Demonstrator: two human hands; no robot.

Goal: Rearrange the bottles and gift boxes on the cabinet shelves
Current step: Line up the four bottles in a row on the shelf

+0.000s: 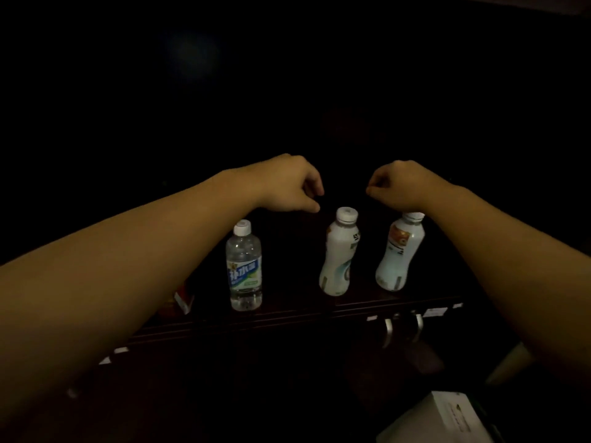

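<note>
Three bottles stand upright in a row on a dark cabinet shelf [287,310]: a clear water bottle [244,266] with a blue-green label on the left, a white milk bottle [339,252] in the middle, and a second white bottle [399,252] with an orange picture on the right. My left hand [287,183] hovers above and between the water bottle and the middle bottle, fingers curled, holding nothing. Above the right bottle, my right hand [399,183] hangs with fingers curled and nothing in it. Its wrist hides part of that bottle's cap.
The scene is very dark. A red and white box [184,298] peeks out under my left forearm at the shelf's left. Metal door handles [388,330] sit below the shelf edge. A white box [444,417] lies at the bottom right.
</note>
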